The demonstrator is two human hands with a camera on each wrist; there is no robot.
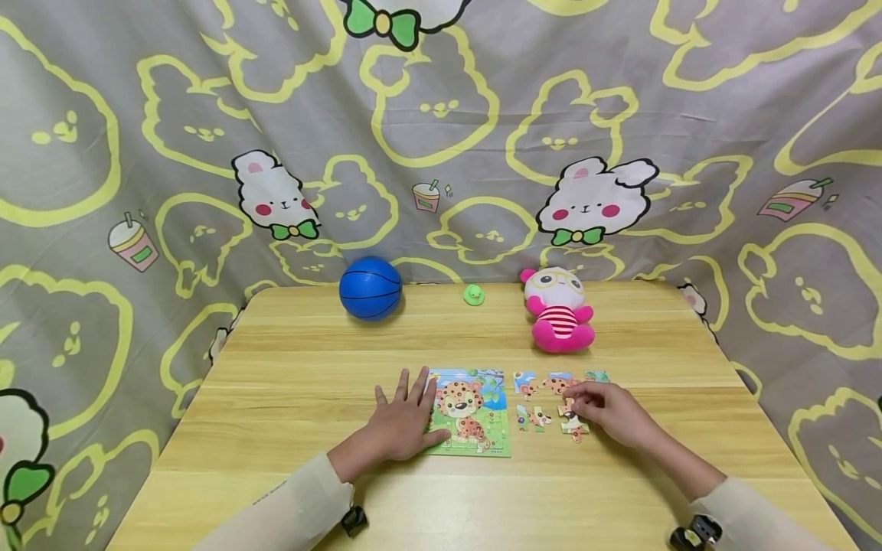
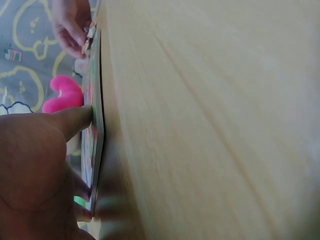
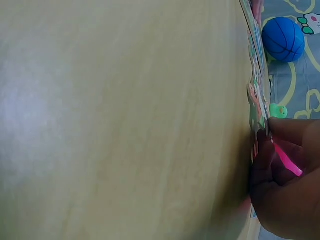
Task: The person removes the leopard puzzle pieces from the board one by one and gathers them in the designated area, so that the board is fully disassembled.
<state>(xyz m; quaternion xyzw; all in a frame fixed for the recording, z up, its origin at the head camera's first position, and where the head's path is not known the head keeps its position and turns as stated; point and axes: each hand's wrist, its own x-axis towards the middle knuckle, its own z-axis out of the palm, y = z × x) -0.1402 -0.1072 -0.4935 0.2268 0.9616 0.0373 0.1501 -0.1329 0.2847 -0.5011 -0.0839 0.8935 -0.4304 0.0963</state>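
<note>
A jigsaw puzzle board (image 1: 482,417) with a spotted leopard cub picture lies on the table. My left hand (image 1: 403,425) rests on its left edge, fingers spread and thumb near the lower side. To the right of the board lie several loose puzzle pieces (image 1: 534,417). Among them my right hand (image 1: 609,409) pinches a puzzle piece (image 1: 570,411) between thumb and fingers, low over the table. The right wrist view has these fingertips at the piece's edge, the curled fingers hiding part of it.
At the back of the wooden table (image 1: 289,383) stand a blue ball (image 1: 370,288), a small green duck toy (image 1: 473,295) and a pink panda plush (image 1: 560,314). A patterned curtain (image 1: 482,115) hangs behind and along both sides.
</note>
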